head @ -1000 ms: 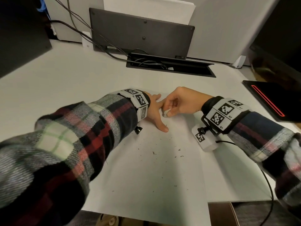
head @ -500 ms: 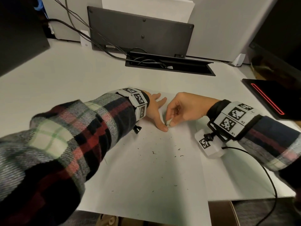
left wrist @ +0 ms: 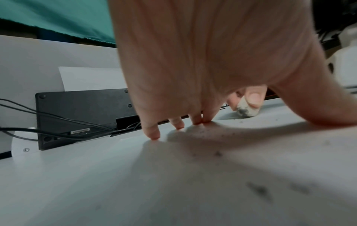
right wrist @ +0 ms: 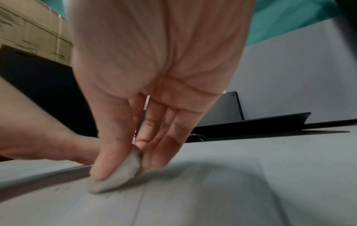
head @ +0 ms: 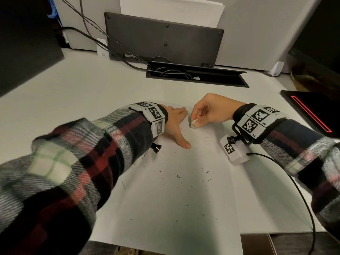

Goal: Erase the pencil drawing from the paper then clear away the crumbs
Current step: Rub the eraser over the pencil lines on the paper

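A white sheet of paper [head: 176, 199] lies on the desk in front of me. My left hand [head: 176, 124] lies flat on its upper part, fingers straight and thumb spread, holding it down. My right hand [head: 204, 115] pinches a small worn grey-white eraser [head: 193, 124] between thumb and fingers, its tip pressed on the paper just right of the left hand. The eraser [right wrist: 117, 174] looks smudged dark. Faint pencil lines [head: 207, 134] remain right of the eraser. Dark crumbs [head: 191, 177] are scattered over the middle of the sheet and by the left fingers [left wrist: 195, 120].
A black cable tray [head: 196, 76] with cords is sunk into the desk behind the hands, with a black panel [head: 161, 37] standing behind it. A dark device with a red line [head: 312, 111] lies at the right. The desk's front edge [head: 276, 233] is close.
The right hand with the eraser slid down toward the left thumb, then back up and to the right. The left hand stayed flat on the paper.
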`<action>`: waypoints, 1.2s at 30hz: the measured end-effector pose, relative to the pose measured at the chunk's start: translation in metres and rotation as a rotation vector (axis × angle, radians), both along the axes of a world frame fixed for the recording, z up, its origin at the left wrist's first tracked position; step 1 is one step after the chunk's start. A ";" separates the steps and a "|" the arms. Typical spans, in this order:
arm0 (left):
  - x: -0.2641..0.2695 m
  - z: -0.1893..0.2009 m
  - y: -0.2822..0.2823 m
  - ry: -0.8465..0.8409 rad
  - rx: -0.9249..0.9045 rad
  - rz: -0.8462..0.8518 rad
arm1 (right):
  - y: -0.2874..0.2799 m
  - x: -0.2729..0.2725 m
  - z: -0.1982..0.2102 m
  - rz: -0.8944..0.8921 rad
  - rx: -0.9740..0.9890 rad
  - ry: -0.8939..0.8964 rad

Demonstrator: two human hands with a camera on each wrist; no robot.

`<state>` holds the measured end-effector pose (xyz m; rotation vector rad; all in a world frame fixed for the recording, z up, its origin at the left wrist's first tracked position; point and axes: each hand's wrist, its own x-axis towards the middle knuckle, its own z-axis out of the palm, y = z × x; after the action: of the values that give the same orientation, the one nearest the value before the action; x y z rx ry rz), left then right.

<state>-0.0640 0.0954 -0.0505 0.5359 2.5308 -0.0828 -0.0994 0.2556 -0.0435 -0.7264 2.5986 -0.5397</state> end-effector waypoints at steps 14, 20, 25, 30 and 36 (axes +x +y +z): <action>-0.002 -0.001 0.000 -0.017 -0.026 0.008 | 0.008 0.020 0.001 0.079 0.018 -0.075; -0.002 -0.002 0.000 -0.016 -0.014 -0.002 | -0.003 0.009 0.002 0.093 0.048 0.041; -0.005 -0.003 -0.001 -0.022 -0.028 0.009 | 0.009 0.025 0.000 0.068 0.014 -0.111; -0.002 0.001 0.001 -0.003 -0.038 -0.001 | 0.019 0.021 0.001 -0.049 -0.063 0.067; 0.003 0.005 0.015 -0.035 -0.063 0.028 | 0.032 0.018 -0.001 -0.081 0.021 0.092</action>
<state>-0.0606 0.1107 -0.0457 0.4731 2.4925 -0.1409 -0.0817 0.2874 -0.0450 -0.6562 2.7240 -0.5127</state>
